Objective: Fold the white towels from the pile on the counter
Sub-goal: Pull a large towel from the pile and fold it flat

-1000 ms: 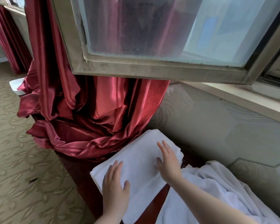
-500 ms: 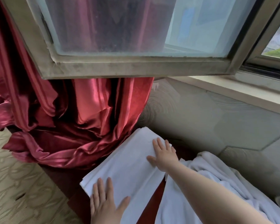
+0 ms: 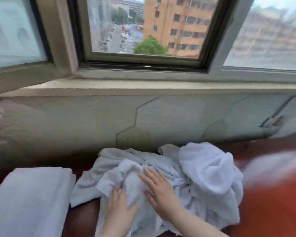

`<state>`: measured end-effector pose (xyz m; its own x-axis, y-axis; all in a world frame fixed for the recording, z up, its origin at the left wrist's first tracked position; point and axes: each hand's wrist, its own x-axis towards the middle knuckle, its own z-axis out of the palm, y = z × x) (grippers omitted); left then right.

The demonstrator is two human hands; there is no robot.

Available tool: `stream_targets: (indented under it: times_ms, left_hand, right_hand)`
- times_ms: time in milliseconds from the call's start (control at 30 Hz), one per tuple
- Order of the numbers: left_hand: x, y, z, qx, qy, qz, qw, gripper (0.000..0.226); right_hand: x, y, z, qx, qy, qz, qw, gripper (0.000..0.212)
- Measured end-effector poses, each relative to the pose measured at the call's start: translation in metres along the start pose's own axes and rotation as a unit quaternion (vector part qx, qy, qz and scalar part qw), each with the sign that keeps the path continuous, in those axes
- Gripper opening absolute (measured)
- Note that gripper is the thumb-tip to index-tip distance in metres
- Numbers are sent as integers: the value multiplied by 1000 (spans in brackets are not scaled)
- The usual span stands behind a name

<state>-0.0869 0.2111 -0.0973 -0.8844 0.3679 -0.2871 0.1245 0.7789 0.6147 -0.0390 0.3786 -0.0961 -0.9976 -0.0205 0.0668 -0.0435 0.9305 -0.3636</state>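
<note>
Both hands on the crumpled towel pile on the red counter; left hand and right hand lie flat, fingers straight, gripping nothing; folded towel sits just left of pile

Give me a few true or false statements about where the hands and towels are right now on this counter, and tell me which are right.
1. Both hands rest on the crumpled pile of white towels. True: the left hand and right hand lie on it.
2. A folded towel lies to the left of the pile. True.
3. The right hand holds a towel up in the air. False: it lies flat on the pile.
4. The counter is white marble. False: it is reddish-brown.
</note>
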Motion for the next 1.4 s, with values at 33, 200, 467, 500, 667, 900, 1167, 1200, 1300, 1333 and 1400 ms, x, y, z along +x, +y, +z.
stream_targets:
  times_ms: [33,200,467,500,667,900,1167,1200,1300,1333,1400]
  left_hand:
    - [0,14,13,5,14,-16,1000,99]
    - [-11,89,61,5,104,-33,994,102]
    - [-30,199,158,-69,27,64,995,73]
    - [-31,208,168,-107,12,63,992,71]
    - [-56,237,225,-189,-97,46,976,63]
    - [-72,227,248,-134,-40,-20,990,69]
    - [-65,224,261,-156,75,-167,971,93]
    - [-68,227,267,-187,71,-186,962,88]
    - [-78,242,283,-285,89,-251,921,77]
    - [-81,252,286,-301,98,-258,913,70]
    - [-86,277,288,-264,88,-210,937,53]
  right_hand:
    - [-16,16,-14,7,49,53,997,52]
    - [-92,108,-54,-67,109,247,961,90]
    - [-144,226,-113,-29,170,311,935,39]
    - [-148,235,-123,14,170,318,933,23]
    - [-164,290,-161,184,210,344,897,13]
    - [-186,315,-193,297,328,383,811,19]
    - [-210,360,-251,278,428,411,756,20]
    - [-212,365,-254,279,428,408,757,20]
    - [-217,387,-266,285,431,396,759,20]
    - [-218,398,-273,289,437,392,757,20]
    - [-219,424,-292,294,463,386,742,17]
